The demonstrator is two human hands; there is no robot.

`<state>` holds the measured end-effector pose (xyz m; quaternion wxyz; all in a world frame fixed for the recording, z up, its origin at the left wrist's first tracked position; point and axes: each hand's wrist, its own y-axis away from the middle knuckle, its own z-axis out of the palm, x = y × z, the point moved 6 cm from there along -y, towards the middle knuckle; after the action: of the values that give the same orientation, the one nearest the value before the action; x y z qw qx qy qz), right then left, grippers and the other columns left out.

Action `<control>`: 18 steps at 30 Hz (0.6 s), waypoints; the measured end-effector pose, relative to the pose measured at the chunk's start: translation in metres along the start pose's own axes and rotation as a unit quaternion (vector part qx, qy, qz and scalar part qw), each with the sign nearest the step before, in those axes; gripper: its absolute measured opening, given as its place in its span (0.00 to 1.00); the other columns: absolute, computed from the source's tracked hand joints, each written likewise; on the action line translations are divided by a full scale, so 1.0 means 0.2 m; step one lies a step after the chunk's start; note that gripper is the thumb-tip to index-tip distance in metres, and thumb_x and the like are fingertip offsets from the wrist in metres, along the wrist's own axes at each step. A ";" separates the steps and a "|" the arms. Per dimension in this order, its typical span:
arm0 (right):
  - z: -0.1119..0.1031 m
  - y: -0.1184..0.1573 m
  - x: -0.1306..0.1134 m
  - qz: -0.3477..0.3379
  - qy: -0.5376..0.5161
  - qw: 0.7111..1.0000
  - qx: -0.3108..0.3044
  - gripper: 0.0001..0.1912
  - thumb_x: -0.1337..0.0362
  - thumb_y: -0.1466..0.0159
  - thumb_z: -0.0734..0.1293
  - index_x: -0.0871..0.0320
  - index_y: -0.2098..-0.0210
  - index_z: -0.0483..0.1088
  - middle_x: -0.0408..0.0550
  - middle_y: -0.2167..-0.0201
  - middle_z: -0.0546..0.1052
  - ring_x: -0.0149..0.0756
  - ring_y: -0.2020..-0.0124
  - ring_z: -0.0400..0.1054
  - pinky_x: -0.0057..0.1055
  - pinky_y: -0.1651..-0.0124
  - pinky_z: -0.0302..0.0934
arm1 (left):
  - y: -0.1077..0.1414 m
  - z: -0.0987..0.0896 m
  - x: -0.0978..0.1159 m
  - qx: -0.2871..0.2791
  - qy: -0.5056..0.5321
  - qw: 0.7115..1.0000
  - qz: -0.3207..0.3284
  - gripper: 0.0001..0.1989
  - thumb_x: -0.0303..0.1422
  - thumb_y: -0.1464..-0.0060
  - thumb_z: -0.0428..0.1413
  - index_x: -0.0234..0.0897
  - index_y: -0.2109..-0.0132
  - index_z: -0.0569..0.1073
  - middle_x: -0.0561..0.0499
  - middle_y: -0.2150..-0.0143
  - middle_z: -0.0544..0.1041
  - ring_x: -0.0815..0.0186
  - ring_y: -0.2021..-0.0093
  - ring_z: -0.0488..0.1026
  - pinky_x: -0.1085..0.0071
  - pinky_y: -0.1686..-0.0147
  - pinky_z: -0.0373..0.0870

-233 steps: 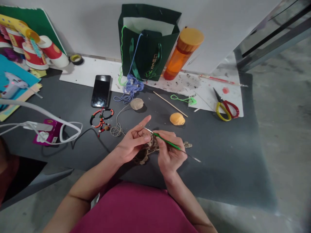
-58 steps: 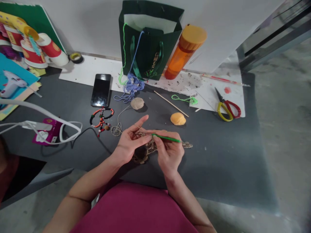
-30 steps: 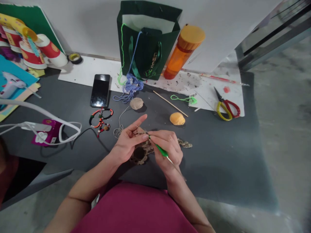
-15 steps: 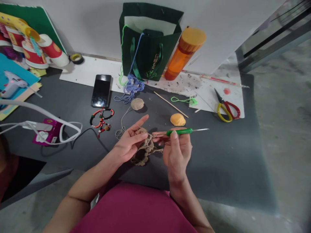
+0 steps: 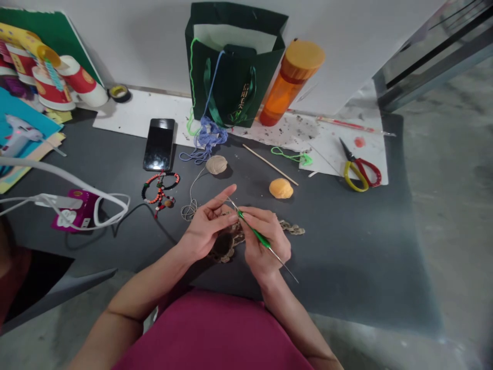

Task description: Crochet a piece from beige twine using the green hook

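On the near side of the beige yarn ball (image 5: 216, 164), the left hand (image 5: 201, 232) pinched the crocheted piece (image 5: 227, 255) while the right hand (image 5: 260, 257) held the green hook (image 5: 259, 234), seeming to need light fingers and even thread (image 5: 191, 193).

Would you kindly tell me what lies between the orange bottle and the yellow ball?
Between them, the head view shows part of the white sheet, then the bright green yarn loop and the wooden stick.
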<state>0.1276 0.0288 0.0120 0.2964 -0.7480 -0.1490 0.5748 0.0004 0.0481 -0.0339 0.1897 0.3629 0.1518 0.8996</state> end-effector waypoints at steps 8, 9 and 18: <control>-0.04 0.06 0.11 0.228 -0.078 0.966 0.093 0.01 0.62 0.30 0.66 0.51 0.60 0.70 0.43 0.69 0.84 0.32 0.77 0.77 0.30 0.77 0.68 | 0.00 -0.01 0.00 -0.007 0.013 1.000 -0.022 0.35 0.26 0.57 0.73 0.40 0.40 0.77 0.63 0.78 0.68 0.76 0.75 0.66 0.77 0.69 0.65; -0.04 0.06 0.12 0.239 -0.090 0.962 0.098 0.02 0.61 0.29 0.66 0.50 0.60 0.69 0.42 0.70 0.83 0.32 0.78 0.76 0.29 0.78 0.67 | 0.00 -0.01 0.01 -0.009 0.013 1.000 -0.019 0.35 0.26 0.57 0.73 0.40 0.40 0.77 0.62 0.77 0.69 0.76 0.75 0.66 0.77 0.69 0.66; 0.02 0.06 0.18 0.312 -0.202 0.927 0.059 0.05 0.56 0.27 0.60 0.48 0.60 0.63 0.40 0.74 0.82 0.34 0.79 0.76 0.29 0.79 0.65 | 0.00 -0.01 0.01 -0.019 0.005 1.000 -0.016 0.27 0.28 0.58 0.73 0.42 0.48 0.83 0.58 0.73 0.76 0.73 0.72 0.73 0.74 0.66 0.72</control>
<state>0.1339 0.0415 -0.0242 0.1096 -0.6060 0.0695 0.7848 -0.0012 0.0484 -0.0339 0.2103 0.3526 0.1419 0.9007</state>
